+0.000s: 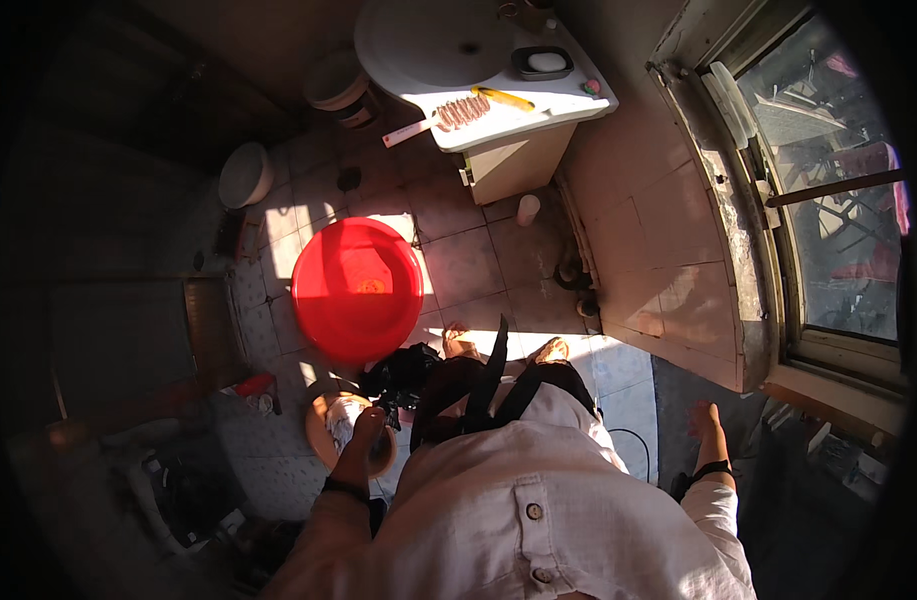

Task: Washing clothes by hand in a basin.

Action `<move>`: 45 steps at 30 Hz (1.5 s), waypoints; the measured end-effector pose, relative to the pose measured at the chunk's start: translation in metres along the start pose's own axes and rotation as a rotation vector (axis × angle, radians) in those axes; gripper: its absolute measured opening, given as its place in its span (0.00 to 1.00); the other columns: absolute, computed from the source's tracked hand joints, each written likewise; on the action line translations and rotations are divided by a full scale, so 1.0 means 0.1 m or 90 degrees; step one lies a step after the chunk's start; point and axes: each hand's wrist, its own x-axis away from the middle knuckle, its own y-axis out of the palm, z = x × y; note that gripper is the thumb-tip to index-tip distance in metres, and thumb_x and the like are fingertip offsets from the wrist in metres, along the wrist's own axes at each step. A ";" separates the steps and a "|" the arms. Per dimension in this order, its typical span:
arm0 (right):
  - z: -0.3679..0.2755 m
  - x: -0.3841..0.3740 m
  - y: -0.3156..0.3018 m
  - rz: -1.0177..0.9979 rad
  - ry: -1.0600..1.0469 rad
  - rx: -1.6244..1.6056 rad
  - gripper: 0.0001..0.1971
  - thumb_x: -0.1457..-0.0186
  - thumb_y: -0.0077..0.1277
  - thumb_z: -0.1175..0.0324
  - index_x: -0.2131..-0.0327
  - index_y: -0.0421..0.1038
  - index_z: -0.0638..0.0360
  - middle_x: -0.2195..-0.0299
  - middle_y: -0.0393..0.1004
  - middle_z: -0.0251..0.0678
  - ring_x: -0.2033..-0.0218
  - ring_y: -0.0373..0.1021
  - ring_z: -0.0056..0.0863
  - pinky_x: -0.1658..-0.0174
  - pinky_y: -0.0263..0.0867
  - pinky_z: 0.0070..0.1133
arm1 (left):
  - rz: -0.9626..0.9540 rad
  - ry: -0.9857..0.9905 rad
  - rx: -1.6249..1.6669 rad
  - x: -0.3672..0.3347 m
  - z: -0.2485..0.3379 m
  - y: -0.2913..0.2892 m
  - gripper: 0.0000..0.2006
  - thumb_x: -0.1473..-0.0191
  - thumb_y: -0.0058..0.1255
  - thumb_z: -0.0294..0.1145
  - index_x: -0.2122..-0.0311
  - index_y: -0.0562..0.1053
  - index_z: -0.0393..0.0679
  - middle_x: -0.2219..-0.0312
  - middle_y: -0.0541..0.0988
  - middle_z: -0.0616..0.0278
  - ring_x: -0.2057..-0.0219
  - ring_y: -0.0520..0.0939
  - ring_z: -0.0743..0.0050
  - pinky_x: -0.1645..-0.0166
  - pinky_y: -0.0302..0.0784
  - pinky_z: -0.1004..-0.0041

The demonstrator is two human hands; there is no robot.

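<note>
My left hand (368,426) hangs low over a peach-coloured bucket (318,424), beside white material (342,414) in it. Its fingers are in shade, so whether they touch or hold anything is unclear. Out to the right, my right hand (702,418) hangs near the wall below the window, with nothing visible in it and its fingers loosely apart. Ahead on the tiles stands a large red basin (363,325), its inner wall partly sunlit. Between that basin and my legs is a crumpled black plastic bag (403,370).
A white sink (408,75) stands at the far side, with a brush (458,114), a yellow handled item (503,99) and a soap dish (540,63) on its ledge. Buckets (335,82) stand left of it. A window (833,180) is at right; a cable (638,440) lies on the floor.
</note>
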 end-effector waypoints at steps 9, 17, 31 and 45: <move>-2.34 1.02 1.89 0.100 -0.673 0.380 0.07 0.57 0.50 0.65 0.78 0.74 0.58 0.83 0.73 0.36 0.82 0.71 0.28 0.75 0.66 0.23 | 0.155 -0.043 -0.118 -0.27 -1.37 -0.13 0.11 0.53 0.41 0.36 0.71 0.72 0.40 0.72 0.76 0.45 0.65 0.75 0.46 0.63 0.70 0.57; -4.11 2.67 3.36 -0.034 -0.978 0.545 0.09 0.58 0.52 0.64 0.83 0.67 0.57 0.84 0.70 0.41 0.81 0.68 0.41 0.75 0.65 0.31 | 0.275 -0.295 0.124 0.13 -0.90 0.01 0.12 0.63 0.50 0.34 0.68 0.73 0.45 0.69 0.77 0.53 0.64 0.76 0.54 0.57 0.70 0.65; -4.95 3.76 5.36 -0.330 -1.359 0.552 0.19 0.52 0.48 0.59 0.90 0.64 0.59 0.88 0.64 0.45 0.83 0.65 0.46 0.78 0.63 0.34 | 0.259 -0.814 0.302 0.78 0.56 0.81 0.16 0.59 0.47 0.43 0.59 0.71 0.62 0.53 0.68 0.63 0.47 0.58 0.49 0.49 0.53 0.47; -5.41 4.08 6.27 -0.273 -1.274 0.606 0.12 0.51 0.42 0.68 0.65 0.69 0.64 0.62 0.70 0.47 0.62 0.69 0.41 0.56 0.65 0.28 | 0.191 -0.816 0.668 0.25 -0.27 1.54 0.19 0.56 0.45 0.47 0.56 0.71 0.63 0.50 0.68 0.65 0.43 0.55 0.45 0.49 0.51 0.38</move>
